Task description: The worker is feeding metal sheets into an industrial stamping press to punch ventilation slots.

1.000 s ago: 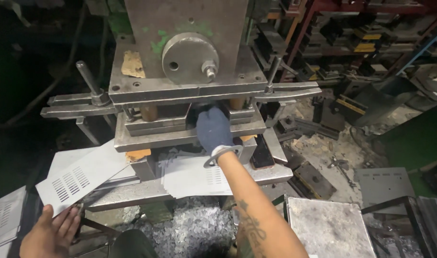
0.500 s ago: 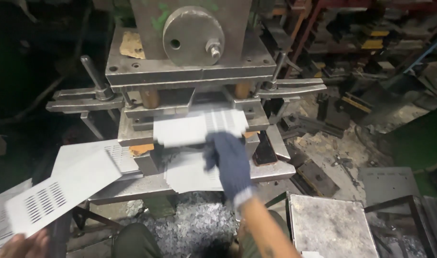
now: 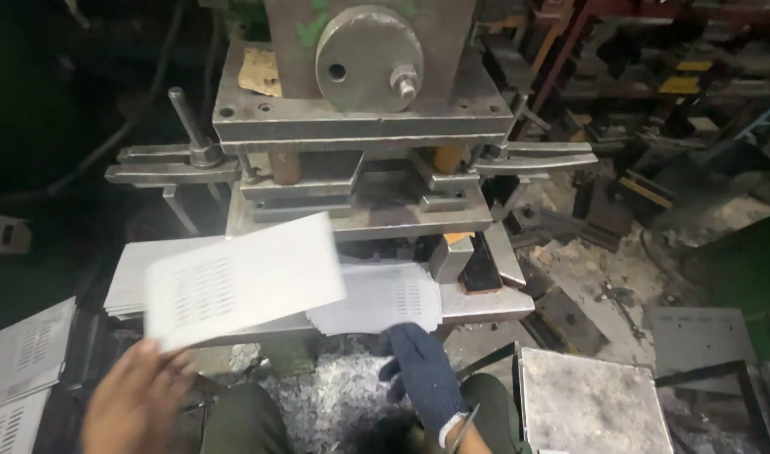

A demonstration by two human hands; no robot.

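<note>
In the head view the bare left hand [image 3: 137, 399] pinches the near corner of a slotted sheet [image 3: 242, 282], held tilted in the air in front of the press [image 3: 359, 168] and over a stack [image 3: 162, 273] on the bench's left end. The gloved right hand [image 3: 418, 374] hangs low at the front edge just below a second slotted sheet [image 3: 376, 298] lying on the bed; its fingers curl loosely and grip nothing. This looks like the swap between strokes, so the held sheet needs squaring to the die before it slides in.
</note>
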